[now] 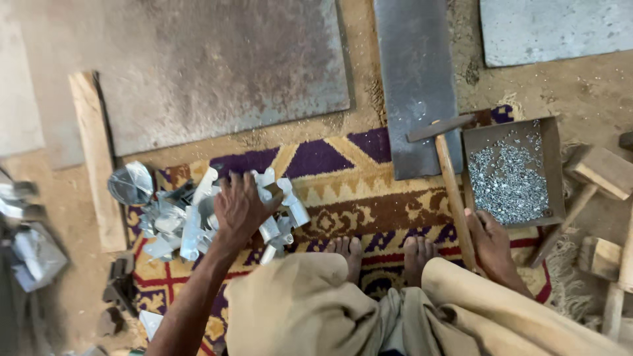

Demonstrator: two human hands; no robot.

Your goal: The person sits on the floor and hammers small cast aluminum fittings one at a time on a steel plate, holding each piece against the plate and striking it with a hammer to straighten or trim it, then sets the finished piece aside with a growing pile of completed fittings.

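Note:
I sit on a patterned rug [356,184] with my bare feet out in front. My left hand [241,207] reaches into a heap of shiny bent sheet-metal pieces [191,214], fingers curled over one piece at the top of the pile. My right hand [491,247] rests on the rug by the lower end of a hammer's wooden handle [453,198], fingers around it. The hammer's dark metal head [438,127] lies on the edge of a grey steel plate [415,79].
A shallow metal tray [552,165] of several small silver rivets sits right of the hammer. Wooden mallets [603,175] lie at the far right. A large rusty metal sheet [224,66] and a wooden plank [95,158] lie beyond the rug.

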